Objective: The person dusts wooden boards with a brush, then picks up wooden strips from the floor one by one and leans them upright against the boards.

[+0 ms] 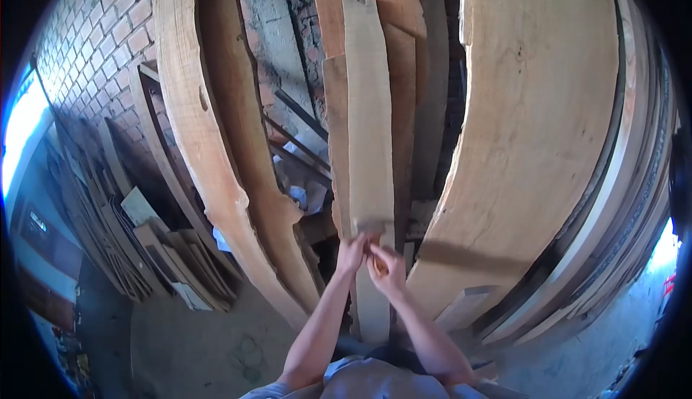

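A long pale plank (369, 111) stands upright in the middle, leaning on wider brown boards. In front of its lower part, my left hand (351, 252) and my right hand (388, 269) are close together. The fingers of both are closed around a small tool with a brownish handle (378, 263). At its upper end is a blurred grey head (371, 224), which lies over the plank's face. Whether it touches the wood I cannot tell.
Broad wood slabs stand at the left (189, 111) and at the right (530, 111). Further boards lean along both sides. Behind them is a brick wall (108, 24), and the concrete floor (209, 348) lies below. Dark bars and white wrapping show left of the middle plank.
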{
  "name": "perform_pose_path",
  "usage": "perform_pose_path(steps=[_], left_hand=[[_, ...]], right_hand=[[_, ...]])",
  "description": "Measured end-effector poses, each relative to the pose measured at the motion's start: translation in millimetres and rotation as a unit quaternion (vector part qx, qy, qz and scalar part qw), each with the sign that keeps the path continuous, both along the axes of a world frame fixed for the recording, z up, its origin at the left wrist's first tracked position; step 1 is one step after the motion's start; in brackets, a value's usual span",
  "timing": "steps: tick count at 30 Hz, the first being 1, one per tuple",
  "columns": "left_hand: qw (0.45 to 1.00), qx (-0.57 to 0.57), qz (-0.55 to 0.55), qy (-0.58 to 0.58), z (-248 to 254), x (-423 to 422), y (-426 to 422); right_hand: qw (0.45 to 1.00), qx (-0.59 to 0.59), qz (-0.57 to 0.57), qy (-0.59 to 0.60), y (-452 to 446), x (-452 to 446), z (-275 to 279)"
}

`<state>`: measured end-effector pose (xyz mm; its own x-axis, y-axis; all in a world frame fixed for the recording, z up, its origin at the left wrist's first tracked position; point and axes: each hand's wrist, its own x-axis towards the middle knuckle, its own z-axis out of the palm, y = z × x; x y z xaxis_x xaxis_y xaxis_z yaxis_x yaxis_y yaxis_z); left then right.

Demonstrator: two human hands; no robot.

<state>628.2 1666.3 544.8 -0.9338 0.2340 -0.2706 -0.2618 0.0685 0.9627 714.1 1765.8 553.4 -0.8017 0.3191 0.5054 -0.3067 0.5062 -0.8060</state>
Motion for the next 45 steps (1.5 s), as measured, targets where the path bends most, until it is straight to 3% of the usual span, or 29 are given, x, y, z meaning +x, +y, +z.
perform_pose_path(steps=[2,5,7,8,9,10,11,12,14,16,17,18,21,22,25,27,29,30,32,34,36,38,40,41,42,43,45], left_hand=[[0.996,0.051,0.002,0.076,50,-5,12],[0.996,0.037,-0.014,0.083,48,-13,18],[1.0,0.013,-0.01,0.026,7,-8,16],[0.998,0.054,0.022,-0.004,-22,5,19],[0.999,-0.01,0.021,-0.028,-34,24,17],[0.999,-0.02,0.013,0.026,-100,28,10],[0.987,-0.063,-0.002,-0.151,-99,41,6],[0.983,-0.013,0.005,-0.183,-144,47,4],[0.979,-0.147,-0.031,-0.139,-147,56,-2],[0.983,-0.135,-0.035,-0.116,-119,42,-1],[0.992,-0.126,-0.025,-0.02,-124,24,-2],[0.997,-0.07,0.018,-0.024,-79,14,4],[0.996,0.081,0.0,0.033,51,1,14],[0.991,0.127,0.0,0.043,52,-12,17],[0.993,0.086,-0.007,0.081,53,-18,13],[0.999,0.026,-0.009,0.045,4,-11,8],[0.994,-0.021,-0.049,-0.093,-60,1,-4],[0.994,-0.088,-0.039,-0.054,-94,14,-6],[0.986,-0.038,-0.023,-0.164,-158,32,-12],[0.972,-0.135,-0.05,-0.184,-156,37,-12],[0.987,-0.075,-0.025,-0.143,-205,1,-1],[0.986,-0.127,0.004,-0.103,-64,-3,5],[1.0,0.01,0.01,-0.008,1,-19,13],[0.997,0.072,0.007,0.019,31,-25,18],[0.99,0.131,0.004,0.047,47,-27,19],[0.992,0.117,-0.009,0.045,46,-27,16],[0.994,0.089,-0.038,0.042,40,-31,6]], right_hand=[[0.998,0.015,0.005,0.062,10,-14,33],[0.997,0.044,0.008,0.067,19,-16,41],[0.998,0.057,0.015,0.025,23,-12,8],[0.997,0.075,0.015,-0.014,22,-2,-21],[0.994,0.095,0.018,-0.051,20,12,-52],[0.989,0.115,0.019,-0.086,17,23,-77],[0.987,0.102,0.013,-0.122,13,32,-98],[0.983,0.09,0.007,-0.16,8,43,-118],[0.978,0.063,-0.004,-0.199,6,43,-126],[0.977,0.026,-0.012,-0.209,3,34,-97],[0.984,0.008,0.015,-0.177,6,24,-61],[0.993,0.003,0.025,-0.113,10,10,-36],[0.997,0.055,-0.004,0.047,16,-21,35],[0.993,0.078,-0.008,0.086,14,-25,53],[0.993,0.098,-0.008,0.064,11,-30,43],[0.993,0.12,-0.004,-0.009,8,-17,5],[0.984,0.136,-0.011,-0.11,-3,12,-54],[0.975,0.144,-0.02,-0.169,-7,24,-79],[0.962,0.12,-0.029,-0.243,-16,41,-95],[0.957,0.102,-0.032,-0.271,-12,39,-95],[0.963,0.087,-0.027,-0.255,-1,16,-81],[0.986,0.071,-0.026,-0.148,10,-15,-40],[0.985,0.065,0.001,-0.157,14,-26,46],[0.993,0.077,-0.005,-0.088,15,-30,57],[0.996,0.087,-0.01,-0.018,13,-34,64],[0.994,0.096,-0.015,0.051,11,-35,66],[0.996,0.087,0.013,0.017,11,-30,33]])
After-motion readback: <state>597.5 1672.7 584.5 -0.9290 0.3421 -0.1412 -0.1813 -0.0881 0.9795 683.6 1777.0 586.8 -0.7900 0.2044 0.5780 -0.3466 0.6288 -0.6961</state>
